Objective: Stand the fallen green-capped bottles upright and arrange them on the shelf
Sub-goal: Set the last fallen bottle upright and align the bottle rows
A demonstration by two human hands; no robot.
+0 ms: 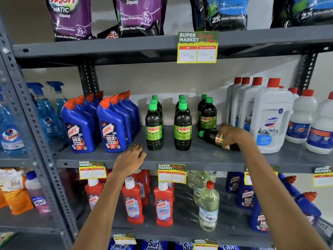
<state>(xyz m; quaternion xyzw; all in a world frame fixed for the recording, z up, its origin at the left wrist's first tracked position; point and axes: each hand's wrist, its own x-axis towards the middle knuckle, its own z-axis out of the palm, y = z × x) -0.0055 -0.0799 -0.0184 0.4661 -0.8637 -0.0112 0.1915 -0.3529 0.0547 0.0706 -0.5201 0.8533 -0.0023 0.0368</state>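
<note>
**Last fallen bottle in the right hand, ready to be stood up**

Forearms reach up from the bottom of the head view toward the grey middle shelf [180, 157], which carries everything that matters. On that shelf, from big to small: the white red-capped jugs [270, 114] fill the right end, the blue toilet-cleaner bottles [95, 123] stand in two files at the left, and between them sit the green-capped bottles. Three files of these are upright: a left file [154, 127], a middle file [182, 127] and a shorter right file [208, 114] set further back.

One fallen bottle [214, 137] lies on its side in front of the right file, its green cap pointing left and its body running toward the jugs. The right hand [232, 136] is wrapped over its label end, fingers curled around the body, so the grasp looks made, though whether the bottle has left the shelf I cannot tell. The left hand [131, 156] lies flat and relaxed on the shelf's front edge, just beside the left file, grasping nothing.

As I judge it, this is the righting step for the last bottle down. What comes next calls for swinging the cap upward, setting the base flat in the gap ahead of the right file, and keeping clear of the jug just beside it.
</note>
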